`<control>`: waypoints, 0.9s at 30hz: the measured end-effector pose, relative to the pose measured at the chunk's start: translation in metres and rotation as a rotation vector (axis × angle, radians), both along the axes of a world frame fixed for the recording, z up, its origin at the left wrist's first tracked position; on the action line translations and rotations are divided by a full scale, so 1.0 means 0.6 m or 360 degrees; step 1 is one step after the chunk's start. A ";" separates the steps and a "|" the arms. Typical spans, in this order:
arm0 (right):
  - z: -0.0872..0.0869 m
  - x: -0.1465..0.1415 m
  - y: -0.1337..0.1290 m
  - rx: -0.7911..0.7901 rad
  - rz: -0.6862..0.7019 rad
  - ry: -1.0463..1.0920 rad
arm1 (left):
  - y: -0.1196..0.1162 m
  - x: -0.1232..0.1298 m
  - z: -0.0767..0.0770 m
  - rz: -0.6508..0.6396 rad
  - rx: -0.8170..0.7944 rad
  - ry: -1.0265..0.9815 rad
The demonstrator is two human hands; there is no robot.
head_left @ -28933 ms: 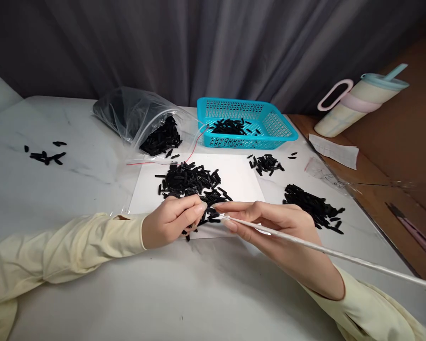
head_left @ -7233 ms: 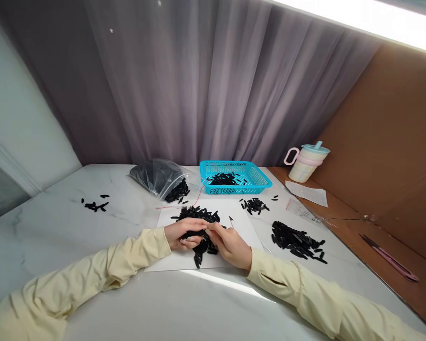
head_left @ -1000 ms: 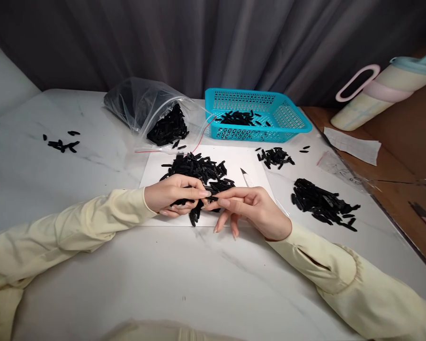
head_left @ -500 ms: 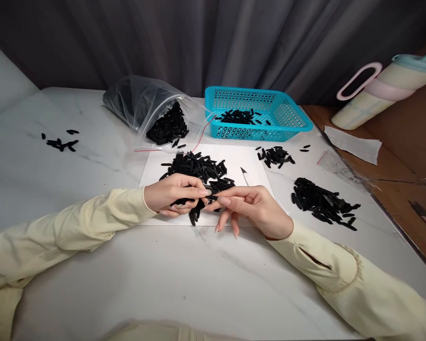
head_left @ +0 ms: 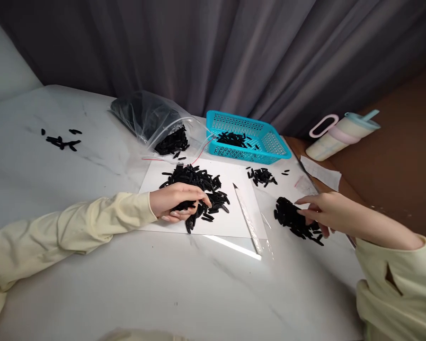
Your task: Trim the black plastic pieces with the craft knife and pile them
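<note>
My left hand (head_left: 177, 200) is curled around several small black elongated pieces (head_left: 184, 205), which show between its thumb and fingers. It rests against the near left side of a loose pile of similar black pieces (head_left: 195, 177), spread over a white sheet (head_left: 230, 222). Over on the right, my right hand (head_left: 319, 213) hovers at the edge of another black pile (head_left: 293, 218). Its fingers are apart and nothing shows between them, though the lower fingertips are partly hidden.
A craft knife (head_left: 248, 220) with a pale wrapped handle lies on the sheet. Behind stand a blue basket (head_left: 248, 154) and a clear zip bag (head_left: 142, 118), both holding black pieces. A small heap (head_left: 262, 176) and scattered pieces (head_left: 62, 143) lie apart. A tumbler (head_left: 335, 135) stands at the right.
My right hand has left my left hand and moved right to the far-right pile, its fingers parting. The left hand stays over the central pile. The view has turned slightly.
</note>
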State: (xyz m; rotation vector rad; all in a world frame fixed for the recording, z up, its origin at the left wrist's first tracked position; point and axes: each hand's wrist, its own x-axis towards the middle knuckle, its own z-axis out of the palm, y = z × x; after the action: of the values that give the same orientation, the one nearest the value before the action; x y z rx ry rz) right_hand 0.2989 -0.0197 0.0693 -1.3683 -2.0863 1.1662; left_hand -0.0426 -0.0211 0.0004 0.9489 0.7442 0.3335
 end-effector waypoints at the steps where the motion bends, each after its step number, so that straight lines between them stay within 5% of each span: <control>1: 0.005 -0.015 -0.001 0.0055 -0.0005 -0.0049 | 0.000 0.000 0.000 0.0011 0.0003 -0.0008; 5: -0.003 -0.126 -0.033 0.0337 -0.0032 -0.0303 | 0.000 0.001 -0.004 0.0043 0.0053 -0.0063; 11: -0.096 -0.276 -0.078 0.0222 0.0317 -0.0130 | -0.004 0.005 -0.007 0.0047 0.0194 0.0013; 15: -0.118 -0.289 -0.076 0.0162 0.0298 -0.0035 | -0.007 0.008 -0.007 0.0009 0.0338 0.0069; 27: -0.112 -0.278 -0.064 -0.0216 0.0355 0.0192 | -0.009 0.006 -0.005 -0.0013 0.0275 0.0098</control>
State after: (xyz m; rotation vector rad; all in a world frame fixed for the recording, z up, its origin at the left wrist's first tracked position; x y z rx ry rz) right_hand 0.1322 -0.0579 0.0023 -1.1107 -2.1476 1.4670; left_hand -0.0389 -0.0264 -0.0027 1.1291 0.7765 0.3668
